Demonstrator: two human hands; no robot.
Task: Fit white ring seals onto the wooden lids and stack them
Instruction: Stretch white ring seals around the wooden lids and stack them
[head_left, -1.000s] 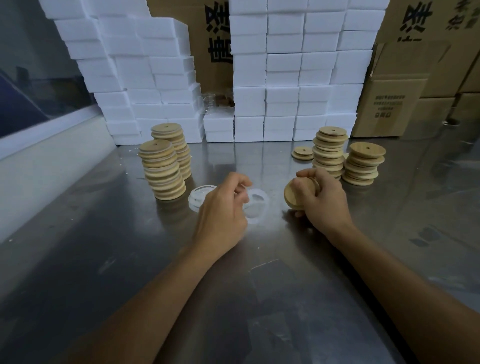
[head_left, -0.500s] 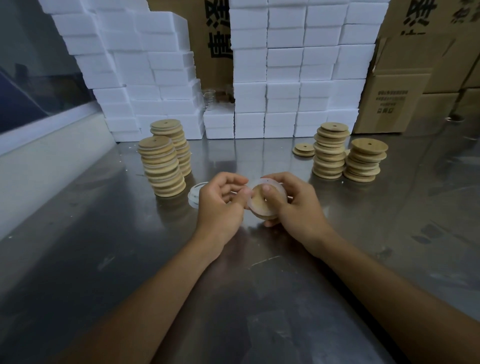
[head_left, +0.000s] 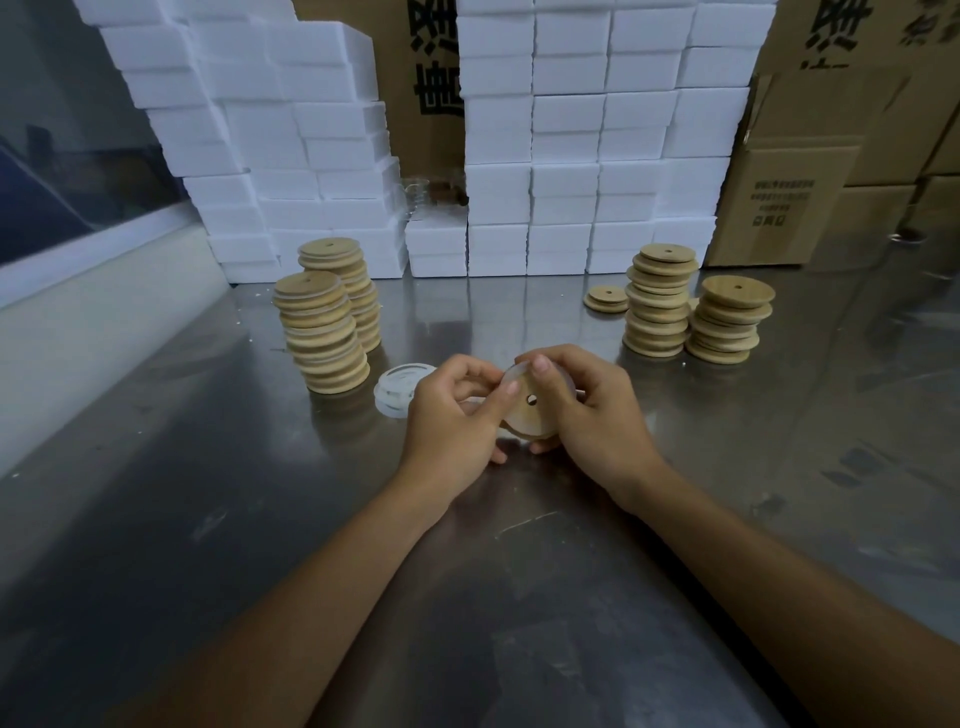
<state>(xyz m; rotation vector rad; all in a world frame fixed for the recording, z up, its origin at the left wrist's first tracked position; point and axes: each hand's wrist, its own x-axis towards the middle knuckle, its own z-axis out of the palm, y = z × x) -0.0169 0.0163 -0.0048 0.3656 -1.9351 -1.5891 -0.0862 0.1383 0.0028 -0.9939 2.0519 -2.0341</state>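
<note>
The worktop (head_left: 260, 519) is brushed metal, semi-glossy, scuffed and smeared, and it mirrors the stacks on it. The lid (head_left: 530, 410) held in both hands is pale unvarnished wood, matt and smooth; the lid stacks at far left (head_left: 322, 332) and far right (head_left: 657, 301) look the same. The seal rings (head_left: 397, 387) are translucent white, rubbery. Matt white boxes (head_left: 566, 156) and brown corrugated cardboard cartons (head_left: 789, 197) stand behind.
</note>
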